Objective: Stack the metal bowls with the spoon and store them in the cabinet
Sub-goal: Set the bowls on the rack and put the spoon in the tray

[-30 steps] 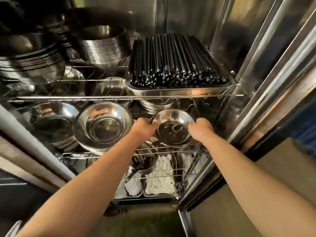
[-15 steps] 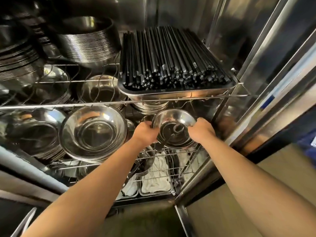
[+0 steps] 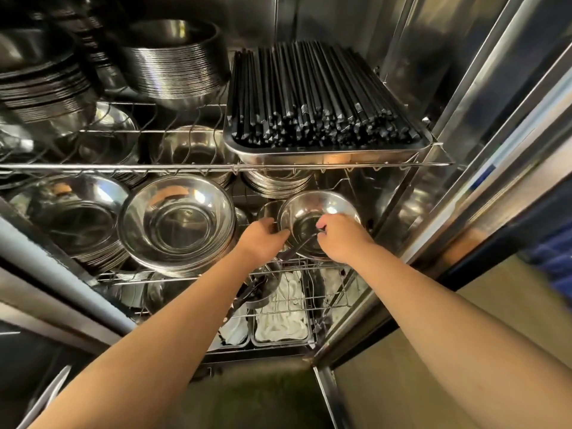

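Note:
A small shiny metal bowl (image 3: pixel 312 205) sits on the right part of the cabinet's middle wire shelf (image 3: pixel 278 267). Inside it lies a dark spoon (image 3: pixel 297 248), whose handle sticks out over the front rim toward me. My left hand (image 3: pixel 263 239) holds the bowl's left rim. Over the front of the bowl, my right hand (image 3: pixel 340 238) pinches the spoon handle with its fingertips. Whether other bowls are nested under this one is hidden.
Stacks of large metal bowls (image 3: pixel 176 221) fill the shelf to the left. Just above, a tray of black chopsticks (image 3: pixel 322 97) rests on the upper wire shelf (image 3: pixel 216 166). Below are trays of white cloths (image 3: pixel 284 320). The steel cabinet wall (image 3: pixel 464 150) stands close on the right.
My right hand has left the bowl's right rim and moved over its front onto the spoon handle. The bowl sits a little deeper on the shelf. My left hand stays at the left rim.

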